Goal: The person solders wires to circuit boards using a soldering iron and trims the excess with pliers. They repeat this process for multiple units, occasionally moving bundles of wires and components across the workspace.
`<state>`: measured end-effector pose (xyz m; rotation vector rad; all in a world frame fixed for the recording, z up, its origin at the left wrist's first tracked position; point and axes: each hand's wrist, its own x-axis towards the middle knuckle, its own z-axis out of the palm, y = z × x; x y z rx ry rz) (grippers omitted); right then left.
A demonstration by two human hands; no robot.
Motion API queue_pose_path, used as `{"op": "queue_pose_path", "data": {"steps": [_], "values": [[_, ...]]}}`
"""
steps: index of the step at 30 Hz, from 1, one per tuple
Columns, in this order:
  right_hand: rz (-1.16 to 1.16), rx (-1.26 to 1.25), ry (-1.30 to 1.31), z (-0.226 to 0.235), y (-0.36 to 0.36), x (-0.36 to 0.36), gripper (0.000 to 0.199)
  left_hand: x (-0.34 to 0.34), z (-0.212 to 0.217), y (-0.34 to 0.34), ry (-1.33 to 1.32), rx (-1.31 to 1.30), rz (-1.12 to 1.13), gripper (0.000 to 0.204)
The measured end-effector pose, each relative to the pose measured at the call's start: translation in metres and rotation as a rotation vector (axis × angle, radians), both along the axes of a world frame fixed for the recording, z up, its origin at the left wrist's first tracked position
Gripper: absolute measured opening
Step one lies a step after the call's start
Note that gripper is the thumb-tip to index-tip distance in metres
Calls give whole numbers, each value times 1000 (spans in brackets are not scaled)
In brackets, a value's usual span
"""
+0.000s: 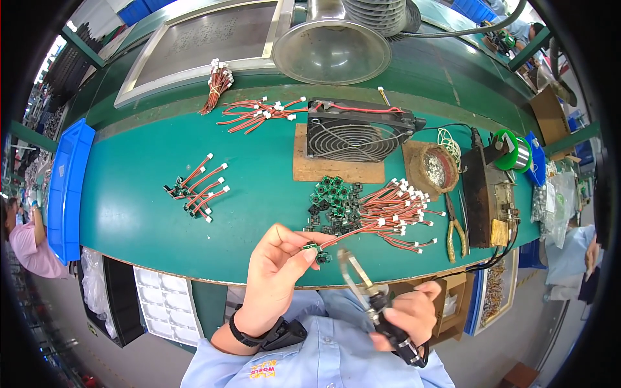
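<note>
My left hand pinches a small green circuit board just above the table's front edge. A red-brown wire lead with a white connector runs from it toward the right. My right hand is wrapped round the black handle of a soldering iron, its metal tip pointing up beside the board, apart from it. Beyond the left hand lie a pile of small green and black boards and a heap of wire leads. Several boards with leads attached rest farther left.
A black fan stands on a wooden board under a metal hood. To the right are a round dish, pliers, a dark box and a solder spool. A blue bin edges the left.
</note>
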<state>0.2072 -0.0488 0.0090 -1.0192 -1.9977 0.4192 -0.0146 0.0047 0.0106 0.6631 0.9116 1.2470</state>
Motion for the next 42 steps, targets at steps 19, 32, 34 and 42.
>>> {"op": "queue_pose_path", "data": {"steps": [19,32,34,42], "values": [[-472,-221,83,-26,36,16,23,-10,-14,-3,-82,-19,61,10],[-386,108,-440,-40,51,8,25,-12,-11,-7,-60,19,84,10],[-352,77,-441,-37,50,7,27,-13,-9,-7,-51,20,88,10],[-439,56,199,-32,38,-12,47,-4,14,-13,-55,-61,40,12]]}}
